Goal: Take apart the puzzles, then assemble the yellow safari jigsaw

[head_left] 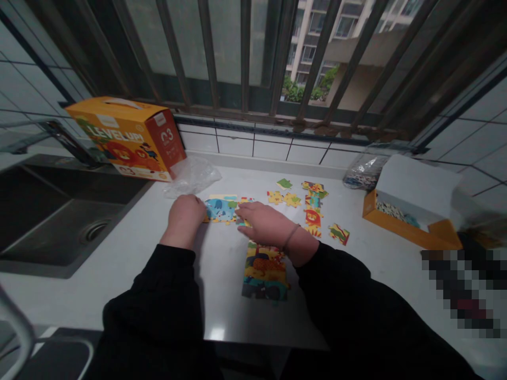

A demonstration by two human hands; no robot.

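A joined strip of jigsaw puzzle pieces [221, 209], blue with an elephant, lies flat on the white counter. At its left edge is my left hand [185, 215], its fingers curled and the fingertips mostly hidden behind the hand. My right hand [266, 224] reaches over the strip's right end, with thumb and fingers around a small colourful puzzle piece [242, 221] that is partly covered. Below my right hand lies another joined puzzle section [264, 272] with animals, its upper part hidden under the hand.
Right of my hands lie a lion puzzle column [312, 216], yellow pieces [283, 198], a green piece [284, 183] and a loose piece [339, 234]. An orange puzzle box [127, 140], crumpled plastic [194, 177] and a sink [59, 269] are left; an open box [407, 224] stands right.
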